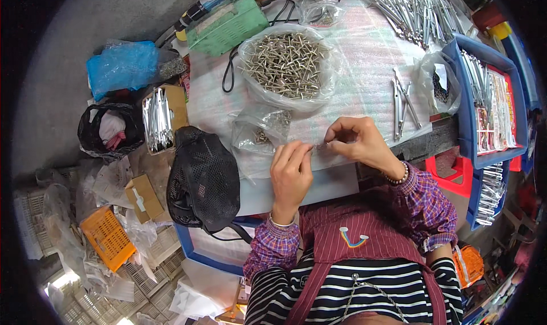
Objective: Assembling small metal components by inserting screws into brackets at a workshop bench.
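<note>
Both my hands are held near the front edge of the covered table, a short gap apart. My left hand (291, 175) has its thumb and fingers pressed together; whatever small piece they may hold is hidden. My right hand (364, 144) pinches thumb and forefinger at the gap, and what is between them is too small to name. Just beyond the left hand lies a clear plastic bag (250, 132) with small metal parts. Behind it stands a large plastic-lined container of metal screw-like pieces (288, 63). Several slim metal strips (403, 105) lie to the right of my right hand.
Blue trays (461, 91) with metal strips stand at the right, near a red stool (447, 174). A heap of metal strips (419, 17) lies at the far right. At the left are a black mesh bag (205, 177), a green box (228, 26) and an orange crate (107, 236).
</note>
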Demonstrator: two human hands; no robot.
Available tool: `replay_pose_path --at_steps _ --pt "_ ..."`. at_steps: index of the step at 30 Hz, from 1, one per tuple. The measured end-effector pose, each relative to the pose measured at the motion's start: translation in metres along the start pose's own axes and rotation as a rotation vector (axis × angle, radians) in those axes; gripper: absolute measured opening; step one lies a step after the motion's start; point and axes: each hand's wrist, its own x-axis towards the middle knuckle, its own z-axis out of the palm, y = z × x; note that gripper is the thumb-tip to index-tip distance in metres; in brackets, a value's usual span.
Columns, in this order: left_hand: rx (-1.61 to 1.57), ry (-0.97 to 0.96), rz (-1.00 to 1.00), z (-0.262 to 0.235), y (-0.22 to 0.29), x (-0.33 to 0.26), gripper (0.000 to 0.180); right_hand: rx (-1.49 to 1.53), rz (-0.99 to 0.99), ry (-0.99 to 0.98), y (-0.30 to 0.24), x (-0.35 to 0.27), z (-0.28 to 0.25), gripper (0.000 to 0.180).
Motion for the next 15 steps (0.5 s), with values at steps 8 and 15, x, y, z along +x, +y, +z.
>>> replay_pose_path --at_steps 8,15 --pt "-0.373 0.001 -0.136 -0.008 0.017 0.006 0.014 0.414 0.196 -0.135 -0.01 -0.009 -0.002 0.012" --pt "-0.395 0.063 0.001 -0.001 0.018 0.006 0.015 0.461 0.255 -0.092 -0.01 -0.016 0.004 0.014"
